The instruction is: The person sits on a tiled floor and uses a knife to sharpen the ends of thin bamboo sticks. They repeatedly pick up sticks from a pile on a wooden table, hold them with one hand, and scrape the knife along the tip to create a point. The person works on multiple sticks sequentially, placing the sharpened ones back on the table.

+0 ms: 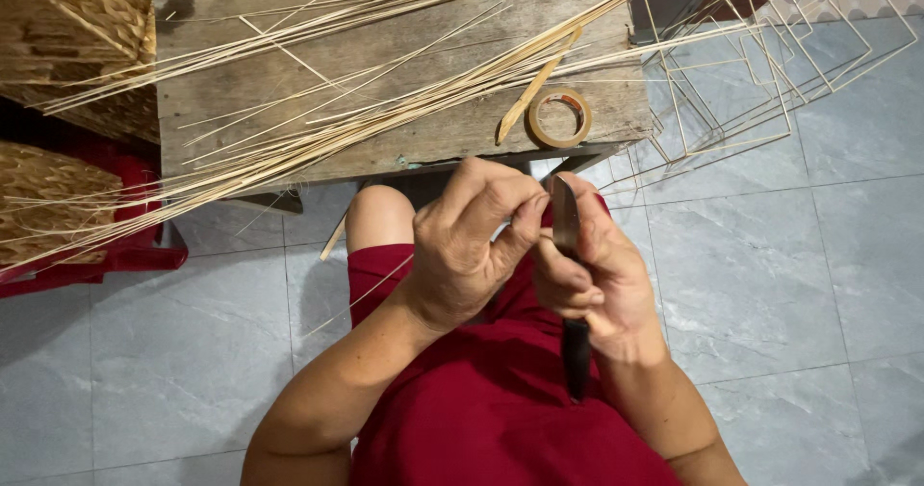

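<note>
Behind the left hand (pixel 462 245), the knife (pixel 568 284) blade is half hidden.

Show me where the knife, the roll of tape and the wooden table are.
knife (pixel 564 218): head view, on the flat of the blade above the right hand.
roll of tape (pixel 580 118): head view, on the ring's right side.
wooden table (pixel 404 140): head view, on a bare plank near the front edge.
</note>
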